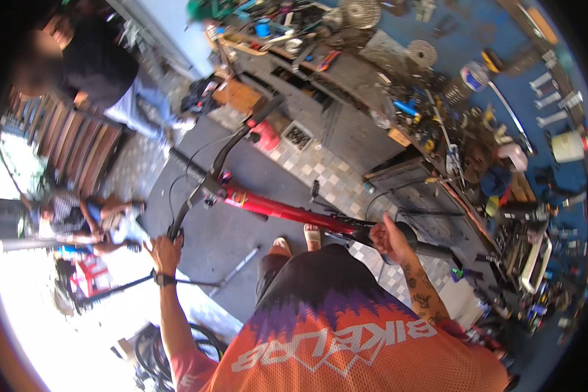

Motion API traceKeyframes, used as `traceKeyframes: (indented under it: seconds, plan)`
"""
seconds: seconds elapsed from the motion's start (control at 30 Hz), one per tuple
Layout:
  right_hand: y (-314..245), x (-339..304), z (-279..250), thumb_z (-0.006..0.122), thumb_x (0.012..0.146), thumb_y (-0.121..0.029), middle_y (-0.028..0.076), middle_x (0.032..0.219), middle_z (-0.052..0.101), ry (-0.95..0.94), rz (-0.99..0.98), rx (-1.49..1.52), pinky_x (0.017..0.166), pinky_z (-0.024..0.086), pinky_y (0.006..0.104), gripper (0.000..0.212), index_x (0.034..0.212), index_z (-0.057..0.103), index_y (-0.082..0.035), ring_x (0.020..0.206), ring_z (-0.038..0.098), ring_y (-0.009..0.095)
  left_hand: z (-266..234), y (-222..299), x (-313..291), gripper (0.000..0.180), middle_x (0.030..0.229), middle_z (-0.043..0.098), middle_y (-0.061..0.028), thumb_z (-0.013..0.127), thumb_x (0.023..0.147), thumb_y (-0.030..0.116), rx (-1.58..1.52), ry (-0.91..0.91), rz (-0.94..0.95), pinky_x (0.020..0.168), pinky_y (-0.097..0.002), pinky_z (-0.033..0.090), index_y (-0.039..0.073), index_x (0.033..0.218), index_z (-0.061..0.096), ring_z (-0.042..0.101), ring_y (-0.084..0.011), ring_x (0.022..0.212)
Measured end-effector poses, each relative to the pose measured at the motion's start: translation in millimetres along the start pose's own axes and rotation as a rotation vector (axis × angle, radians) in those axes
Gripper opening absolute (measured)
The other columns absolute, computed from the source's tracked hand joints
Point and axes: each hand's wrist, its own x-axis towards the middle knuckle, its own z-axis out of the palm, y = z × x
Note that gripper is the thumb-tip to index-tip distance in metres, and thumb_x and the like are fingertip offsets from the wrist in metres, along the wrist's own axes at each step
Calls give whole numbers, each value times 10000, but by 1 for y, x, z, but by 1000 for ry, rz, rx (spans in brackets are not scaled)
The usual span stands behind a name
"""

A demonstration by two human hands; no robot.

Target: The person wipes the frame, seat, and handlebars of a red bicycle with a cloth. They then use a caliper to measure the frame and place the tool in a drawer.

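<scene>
A bicycle with a red frame [284,210] stands across in front of me, its black handlebar [223,155] to the left and its dark saddle [408,234] to the right. My left hand [166,255], a watch on its wrist, is closed at the near end of the bar, around the handlebar grip [175,230]. Beside the saddle is my right hand [388,239], thumb raised and fingers curled in. Whether anything sits inside those fingers is hidden. Thin cables loop in front of the bar.
A cluttered workbench [366,85] with tools and cassettes runs along the far right. Beneath the bike lies a dark mat [199,147] on a tiled floor. At far left one person in a black shirt [101,62] stands; another person [78,219] sits. A wooden bench [78,140] is behind.
</scene>
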Motion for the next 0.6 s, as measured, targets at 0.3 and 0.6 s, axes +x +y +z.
traceKeyframes:
  seconds: [0.3,0.6]
  plan:
    - [-52,21,-9,601,1008,-541,-65,758,516,276,-330,-320,461,274,203,415,1009,646,-128,561,426,20,23,4,-12,487,1089,723,-165,671,928,500,-67,14,-66,1160,-616,285,61,1127,737,600,-354,1195]
    - [-83,66,2,611,1039,-433,-44,716,555,213,-428,-631,446,304,211,319,979,655,-123,530,455,27,21,-7,-30,527,1070,725,-157,749,884,457,-198,18,-117,1141,-585,311,-4,1137,714,588,-332,1187]
